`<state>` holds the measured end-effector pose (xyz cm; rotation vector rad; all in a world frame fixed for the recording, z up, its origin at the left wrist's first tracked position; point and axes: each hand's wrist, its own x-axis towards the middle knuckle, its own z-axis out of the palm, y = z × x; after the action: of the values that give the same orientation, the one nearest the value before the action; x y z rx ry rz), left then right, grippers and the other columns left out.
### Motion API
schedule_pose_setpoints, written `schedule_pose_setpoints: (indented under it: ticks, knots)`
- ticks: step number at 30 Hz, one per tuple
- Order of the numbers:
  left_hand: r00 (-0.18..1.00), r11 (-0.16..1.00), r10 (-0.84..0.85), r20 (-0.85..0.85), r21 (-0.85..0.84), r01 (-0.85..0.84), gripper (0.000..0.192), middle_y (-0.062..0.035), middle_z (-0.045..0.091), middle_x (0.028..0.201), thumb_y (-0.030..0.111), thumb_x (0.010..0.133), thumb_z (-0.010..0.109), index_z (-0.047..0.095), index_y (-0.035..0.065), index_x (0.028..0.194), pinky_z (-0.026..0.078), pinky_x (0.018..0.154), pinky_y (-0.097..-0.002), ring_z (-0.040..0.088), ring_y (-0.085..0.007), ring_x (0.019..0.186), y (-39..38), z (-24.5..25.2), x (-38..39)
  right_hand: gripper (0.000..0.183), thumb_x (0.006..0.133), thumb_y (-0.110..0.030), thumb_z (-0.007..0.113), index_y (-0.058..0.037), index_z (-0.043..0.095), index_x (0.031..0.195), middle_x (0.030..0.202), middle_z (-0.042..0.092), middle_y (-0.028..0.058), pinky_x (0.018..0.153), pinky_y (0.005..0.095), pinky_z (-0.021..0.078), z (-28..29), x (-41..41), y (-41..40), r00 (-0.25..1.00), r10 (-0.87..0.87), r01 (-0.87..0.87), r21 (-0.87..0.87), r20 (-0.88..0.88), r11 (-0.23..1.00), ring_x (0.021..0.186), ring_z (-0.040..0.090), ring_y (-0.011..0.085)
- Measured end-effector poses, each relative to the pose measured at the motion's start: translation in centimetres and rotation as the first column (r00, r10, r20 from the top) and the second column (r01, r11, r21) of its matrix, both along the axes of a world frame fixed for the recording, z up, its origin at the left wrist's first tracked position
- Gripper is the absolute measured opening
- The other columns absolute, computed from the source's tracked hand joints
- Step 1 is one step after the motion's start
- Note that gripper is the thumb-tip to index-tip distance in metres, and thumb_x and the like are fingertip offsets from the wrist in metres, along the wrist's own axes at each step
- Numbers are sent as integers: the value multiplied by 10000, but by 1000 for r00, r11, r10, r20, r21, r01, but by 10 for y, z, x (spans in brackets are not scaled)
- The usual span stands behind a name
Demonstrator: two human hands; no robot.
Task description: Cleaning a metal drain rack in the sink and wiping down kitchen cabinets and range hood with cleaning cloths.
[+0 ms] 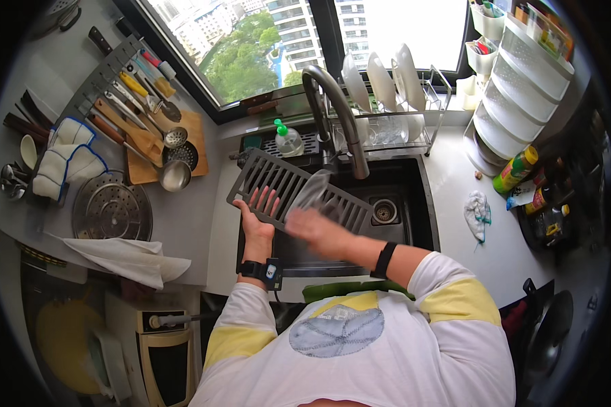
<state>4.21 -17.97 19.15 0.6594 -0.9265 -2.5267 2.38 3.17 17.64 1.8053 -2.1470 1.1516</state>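
My left hand (257,224) grips the near left edge of a grey slatted drain rack panel (347,204), with its fingers showing through the slots. The panel is held tilted over the black sink (300,257). Blurred by motion, my right hand (315,230) is at the panel's near long edge. It holds a pale, partly see-through thing (310,189) against the slats, too smeared to tell whether it is a cloth or something else. Beyond the panel, the gooseneck faucet (345,114) arches over the sink. A drain strainer (385,211) shows at the basin's right.
Behind the sink stand a soap pump bottle (289,144) and a wire dish rack (402,146) with plates. Sauce bottles (515,170) and a crumpled cloth (477,213) are on the right counter. At left are hanging utensils (140,135), a steamer plate (113,209) and a white cloth (132,258).
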Motion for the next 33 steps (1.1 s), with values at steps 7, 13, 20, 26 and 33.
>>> schedule_pose_setpoints:
  ticks: [7,13,20,26,33]
  knots:
    - [998,995,70,-3,-64,-70,761,-156,549,1255,648,886,274,486,7,1237,440,999,-459,516,-323,1178,10,16,-3,555,668,12,574,-37,543,1220,1345,460,183,1096,443,287,-3,-45,43,971,-218,225,68,-98,972,1302,373,359]
    - [990,991,124,69,-49,-121,755,-135,563,1240,656,874,291,503,19,1218,444,997,-439,525,-303,1171,-2,8,2,624,717,-15,561,-39,437,1329,1447,353,140,1110,496,243,-15,-4,42,997,-13,26,161,-79,987,1390,238,326]
    - [982,982,180,53,-69,-176,723,-106,567,1238,652,869,312,512,49,1215,466,975,-410,536,-267,1161,-14,18,9,638,713,-16,555,-98,448,1337,1443,370,128,1119,458,247,-27,-34,92,981,2,44,231,-196,972,1376,281,306]
    - [992,994,64,111,-93,-54,695,-96,595,1209,643,885,302,542,65,1187,474,951,-403,574,-258,1115,-18,19,8,325,858,-129,525,-21,567,1162,1149,605,123,981,372,429,-62,-107,117,252,48,553,-184,967,813,1109,568,250]
    - [992,999,-12,128,-46,18,648,-123,590,1206,618,908,324,541,74,1187,437,986,-411,555,-284,1131,-15,-12,7,450,730,-170,726,-82,565,1140,1024,614,38,848,330,467,35,-45,76,73,-57,-214,71,996,974,941,579,159]
